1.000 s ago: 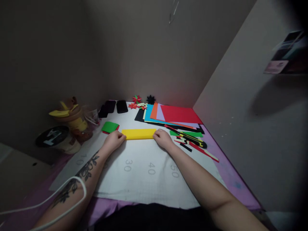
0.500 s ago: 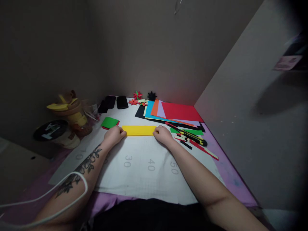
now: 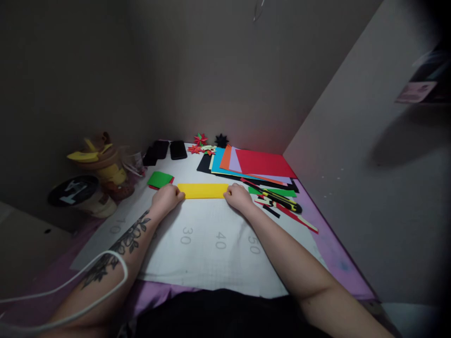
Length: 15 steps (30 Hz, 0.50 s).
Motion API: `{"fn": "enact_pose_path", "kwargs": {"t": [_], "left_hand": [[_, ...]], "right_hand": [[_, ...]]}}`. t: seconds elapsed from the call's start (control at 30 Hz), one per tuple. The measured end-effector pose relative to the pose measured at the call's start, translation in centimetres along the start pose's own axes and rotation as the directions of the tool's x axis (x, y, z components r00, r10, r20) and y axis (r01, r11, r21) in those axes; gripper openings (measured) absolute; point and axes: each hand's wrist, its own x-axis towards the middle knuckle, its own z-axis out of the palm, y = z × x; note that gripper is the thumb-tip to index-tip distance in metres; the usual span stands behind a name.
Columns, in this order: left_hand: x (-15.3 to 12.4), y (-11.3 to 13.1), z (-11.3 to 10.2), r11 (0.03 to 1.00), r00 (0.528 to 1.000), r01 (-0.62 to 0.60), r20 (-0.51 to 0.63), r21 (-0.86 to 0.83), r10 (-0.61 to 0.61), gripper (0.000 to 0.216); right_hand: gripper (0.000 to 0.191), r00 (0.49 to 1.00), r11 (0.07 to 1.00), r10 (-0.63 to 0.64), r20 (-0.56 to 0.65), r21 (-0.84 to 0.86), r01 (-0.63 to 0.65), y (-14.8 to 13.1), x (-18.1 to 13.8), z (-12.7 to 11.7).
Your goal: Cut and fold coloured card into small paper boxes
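Note:
A long yellow strip of folded paper stretches level between my two hands, just over the white sheet. My left hand pinches its left end, thumb toward the middle. At the other end my right hand is closed on the strip in the same way. Close behind my left hand lies a small stack of green paper with red under it. Beside my right hand are a black and yellow utility knife, a green strip and several paper scraps.
Coloured sheets are stacked at the back right. Folded paper stars and a black phone-like object stand by the wall. Pots and a lidded tub sit at the left. A white cable crosses my left forearm.
Both hands keep their hold on the yellow paper strip. The view has shifted very slightly; nothing else has visibly moved.

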Motion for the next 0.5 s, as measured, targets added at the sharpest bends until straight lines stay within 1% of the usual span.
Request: {"fn": "enact_pose_path", "kwargs": {"t": [0.13,0.33,0.5], "left_hand": [[-0.15,-0.01,0.0,1.0,1.0,0.005,0.0,0.005,-0.005,0.033],[-0.35,-0.08,-0.02,1.0,1.0,-0.007,-0.02,0.029,0.008,0.034],[-0.41,-0.26,-0.15,0.999,0.999,0.031,0.007,0.037,-0.031,0.034]], "right_hand": [[0.024,0.999,0.999,0.037,0.0,-0.03,-0.037,-0.05,-0.19,-0.12],[0.028,0.999,0.999,0.027,0.018,-0.033,-0.027,0.07,-0.24,-0.29],[0.03,0.998,0.999,0.037,0.051,-0.042,-0.035,0.0,-0.15,-0.52]]}}
